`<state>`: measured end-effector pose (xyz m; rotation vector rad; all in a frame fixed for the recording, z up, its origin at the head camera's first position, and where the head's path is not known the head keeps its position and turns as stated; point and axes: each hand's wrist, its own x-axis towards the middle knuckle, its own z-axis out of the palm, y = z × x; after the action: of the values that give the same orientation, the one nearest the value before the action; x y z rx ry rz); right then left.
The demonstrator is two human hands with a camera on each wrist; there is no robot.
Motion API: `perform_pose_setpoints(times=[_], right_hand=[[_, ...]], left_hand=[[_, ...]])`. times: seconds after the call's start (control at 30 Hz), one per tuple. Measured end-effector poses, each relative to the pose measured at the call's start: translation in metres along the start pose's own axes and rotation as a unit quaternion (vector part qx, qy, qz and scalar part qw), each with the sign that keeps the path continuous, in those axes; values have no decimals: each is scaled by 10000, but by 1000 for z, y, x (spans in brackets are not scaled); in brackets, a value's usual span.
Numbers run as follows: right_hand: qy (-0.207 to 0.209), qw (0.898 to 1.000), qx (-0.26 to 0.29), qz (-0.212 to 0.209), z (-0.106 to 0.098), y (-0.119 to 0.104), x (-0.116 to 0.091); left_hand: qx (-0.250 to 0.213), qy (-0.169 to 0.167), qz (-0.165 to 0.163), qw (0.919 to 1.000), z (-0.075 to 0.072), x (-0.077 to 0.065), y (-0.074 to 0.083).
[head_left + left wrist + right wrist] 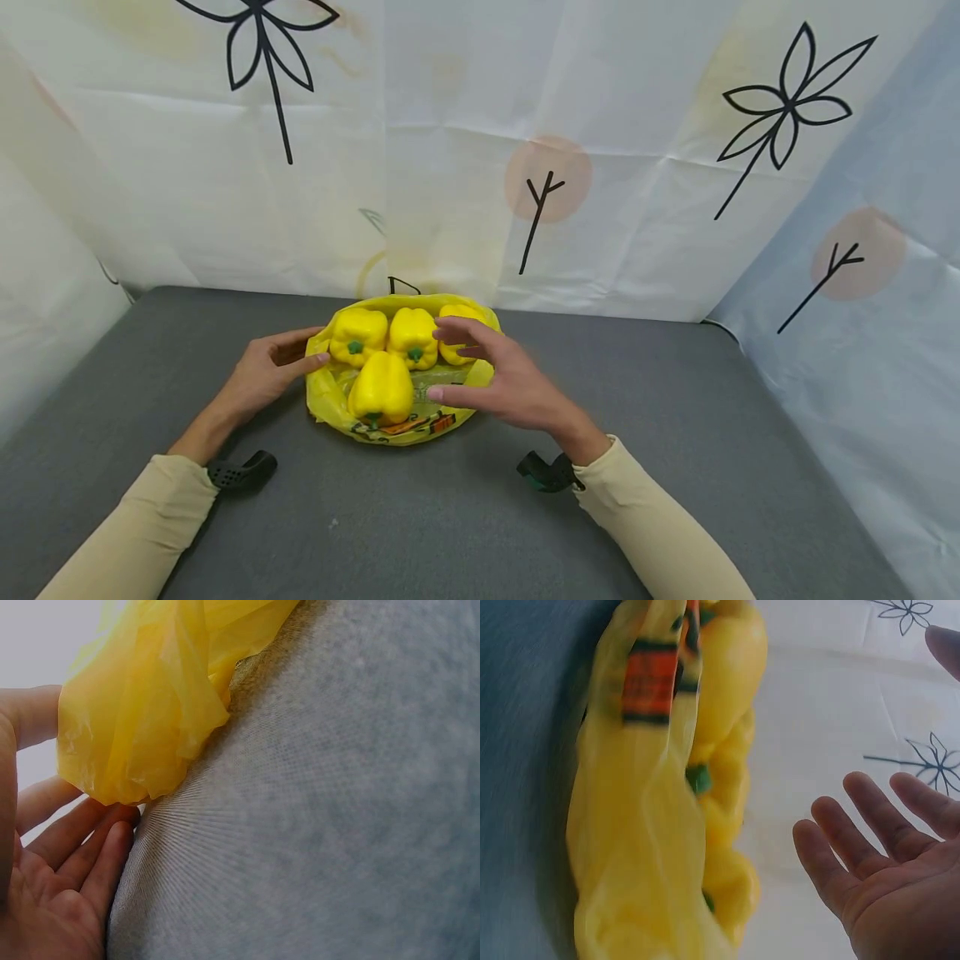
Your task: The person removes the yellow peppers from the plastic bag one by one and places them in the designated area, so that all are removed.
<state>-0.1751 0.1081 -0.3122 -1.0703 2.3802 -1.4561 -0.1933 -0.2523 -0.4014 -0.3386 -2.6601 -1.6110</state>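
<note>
Near the counter's (420, 533) twelve-o'clock edge, a bag (325, 400) of peppers (382, 385) is touched at nine by the loosely parted left hand (262, 371); the right hand (517, 379) is spread at three.

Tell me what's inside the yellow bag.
Four yellow peppers show inside the bag: three along the far side, one nearer. The right hand partly hides the rightmost pepper in the head view; whatever lies under the peppers is covered.

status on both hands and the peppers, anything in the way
Left hand touching yellow bag's left rim. Right hand open by bag's right side, empty. Four yellow peppers inside the bag; right hand partly hides the rightmost pepper in head view.
</note>
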Motion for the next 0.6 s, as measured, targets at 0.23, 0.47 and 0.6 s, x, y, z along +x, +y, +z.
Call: perform_pose_setpoints(times=[0.23, 0.47, 0.6], right_hand=[[-62, 9967, 796, 151, 20, 6, 19], [-14, 9944, 978, 403, 40, 20, 27], [135, 9936, 996, 516, 50, 29, 28]], left_hand=[[4, -12, 38, 10000, 1, 1, -1], [66, -24, -12, 10000, 1, 0, 0], [89, -34, -33, 9999, -1, 0, 1]])
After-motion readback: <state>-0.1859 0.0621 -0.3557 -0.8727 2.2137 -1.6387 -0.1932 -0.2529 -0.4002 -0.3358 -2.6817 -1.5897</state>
